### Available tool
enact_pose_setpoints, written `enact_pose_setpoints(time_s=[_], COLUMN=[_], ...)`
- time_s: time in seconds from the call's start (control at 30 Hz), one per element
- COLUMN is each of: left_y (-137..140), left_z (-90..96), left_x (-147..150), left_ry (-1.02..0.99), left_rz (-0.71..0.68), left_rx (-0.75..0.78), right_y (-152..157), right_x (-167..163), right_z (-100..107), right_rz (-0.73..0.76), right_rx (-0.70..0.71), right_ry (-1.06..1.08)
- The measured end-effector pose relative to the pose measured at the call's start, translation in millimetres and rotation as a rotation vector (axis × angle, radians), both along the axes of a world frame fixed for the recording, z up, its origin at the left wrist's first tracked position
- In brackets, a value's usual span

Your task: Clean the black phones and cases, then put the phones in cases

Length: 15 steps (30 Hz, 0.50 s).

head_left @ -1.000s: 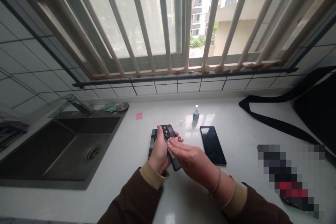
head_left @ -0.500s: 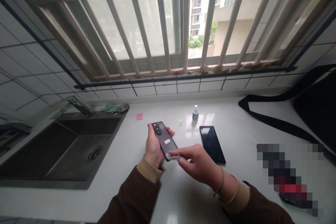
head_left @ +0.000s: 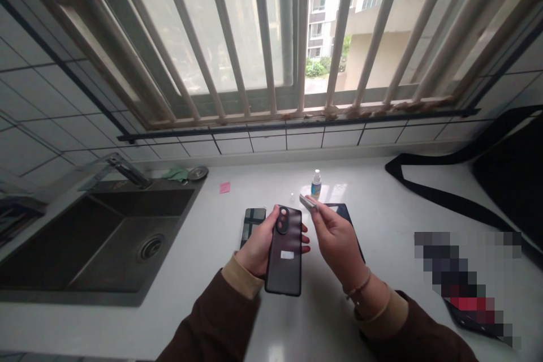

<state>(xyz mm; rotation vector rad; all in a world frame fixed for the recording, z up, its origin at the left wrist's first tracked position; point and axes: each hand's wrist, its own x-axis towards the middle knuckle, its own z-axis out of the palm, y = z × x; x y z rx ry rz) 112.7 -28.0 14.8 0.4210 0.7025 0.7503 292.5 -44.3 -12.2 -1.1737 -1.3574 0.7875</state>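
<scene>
My left hand [head_left: 257, 244] is wrapped round a dark, smoky phone case [head_left: 285, 271], its thumb by the camera ring and fingertips showing past the right edge. Light and pinkish spots show in the ring's openings, and a small white label sits mid-back. To its right, my right hand [head_left: 337, 236] pinches a folded whitish cloth [head_left: 307, 202], raised clear of the case. Partly behind my left hand, a phone [head_left: 254, 218] lies on the counter. A black tablet-like device [head_left: 348, 214] lies mostly hidden under my right hand. Just beyond the cloth stands a small white-capped bottle [head_left: 316, 184].
A steel sink [head_left: 123, 296] with a faucet [head_left: 129, 172] is set into the white counter [head_left: 190, 305] at left. A pink note [head_left: 224, 187] lies near the back. At right are a black strap [head_left: 445, 198] and a blurred-out item [head_left: 470, 288]. A barred window is ahead.
The case has come nearer and to the right, and is held more upright. My right hand has lifted the cloth off its lower end, up and rightward. The phone at left has come into view.
</scene>
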Motion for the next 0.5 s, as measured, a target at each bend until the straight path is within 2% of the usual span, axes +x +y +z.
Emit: enact_pose_setpoints(time_s=[0.07, 0.13, 0.3, 0.37, 0.5], left_y=[-1, -1, 5, 10, 21], left_z=[-2.0, -3.6, -7.0, -8.9, -10.1], left_x=[3, 6, 4, 0, -6], left_ry=[-0.064, -0.130, -0.084, -0.005, 0.079], left_rz=[-0.021, 0.030, 0.207, 0.340, 0.702], left_rx=[-0.004, -0.003, -0.033, -0.032, 0.027], right_y=[-3, -3, -2, -4, -11], right_x=[-1, -4, -13, -16, -19], right_z=[-1, -5, -16, -17, -13], right_rz=[0.065, 0.148, 0.293, 0.369, 0.508], right_rx=[0.156, 0.272, 0.366, 0.381, 0.350], right_ry=[-0.258, -0.408, -0.509, -0.506, -0.441])
